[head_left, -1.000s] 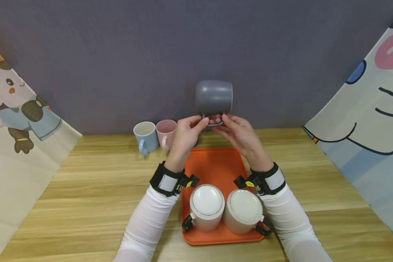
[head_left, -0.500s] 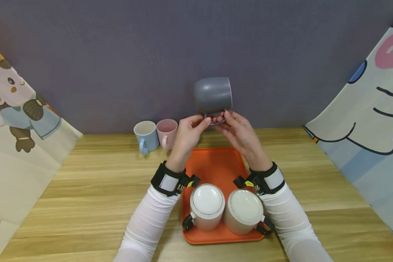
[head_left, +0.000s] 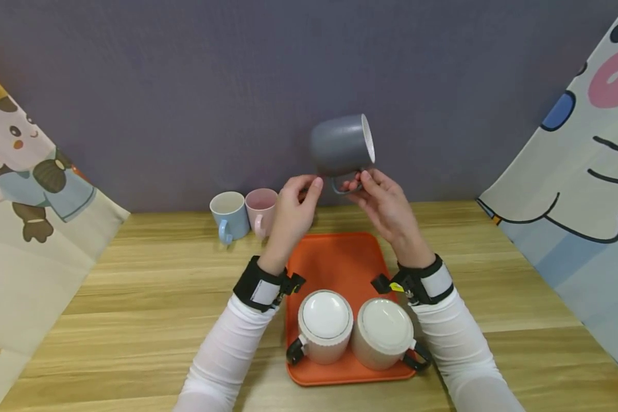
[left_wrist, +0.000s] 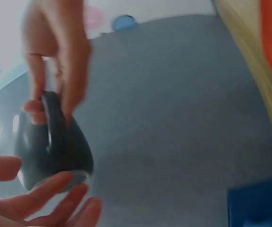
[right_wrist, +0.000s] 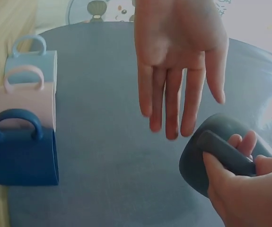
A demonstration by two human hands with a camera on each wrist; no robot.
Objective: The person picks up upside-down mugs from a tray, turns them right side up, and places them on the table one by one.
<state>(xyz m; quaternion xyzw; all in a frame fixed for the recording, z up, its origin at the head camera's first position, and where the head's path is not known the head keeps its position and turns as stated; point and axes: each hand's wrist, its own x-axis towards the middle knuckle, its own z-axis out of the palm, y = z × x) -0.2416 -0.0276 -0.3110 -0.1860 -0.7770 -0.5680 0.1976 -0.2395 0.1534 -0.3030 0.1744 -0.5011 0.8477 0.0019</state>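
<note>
A dark grey mug (head_left: pixel 340 146) is held in the air above the far end of the orange tray (head_left: pixel 340 257). It lies sideways, handle downward and mouth tipped to the right. My right hand (head_left: pixel 388 212) grips its handle, fingers through the loop, as the right wrist view also shows. Close by the mug's base is my left hand (head_left: pixel 296 206), holding nothing; its fingers look straight and apart from the mug in the right wrist view. Two pale mugs (head_left: pixel 326 326) with black handles stand upside down on the tray's near end.
A light blue mug (head_left: pixel 230 217) and a pink mug (head_left: pixel 261 212) stand upright at the table's back edge, left of the tray. Beside them is a dark blue mug (right_wrist: pixel 24 156), mostly hidden in the head view. A grey partition (head_left: pixel 159 114) rises behind.
My left hand has let go of the grey mug's handle and drawn slightly left. The mug has tilted, its mouth turning more into view, and is now in my right hand alone.
</note>
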